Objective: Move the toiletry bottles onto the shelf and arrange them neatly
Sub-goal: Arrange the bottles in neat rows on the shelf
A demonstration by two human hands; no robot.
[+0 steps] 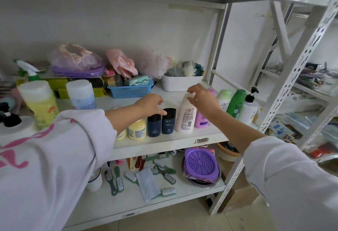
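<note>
At frame centre, the left hand (150,104) rests spread fingers on two squat navy bottles (161,123); the right hand (202,99) hovers loosely open over a smooth, rounded pink bottle (186,117).

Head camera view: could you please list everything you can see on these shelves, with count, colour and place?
navy bottles: 2, middle shelf front
pale pink bottle: 1, right of navy pair
green bottle: 1, shelf right
white pump bottle: 1, far right
yellow bottle: 1, left of navy pair
blue basket: 1, behind
white tub: 1, back right
purple strainer: 1, lower shelf
brushes: several, green, lower shelf
left hand: on navy bottle cap
right hand: at pink bottle's top
</note>
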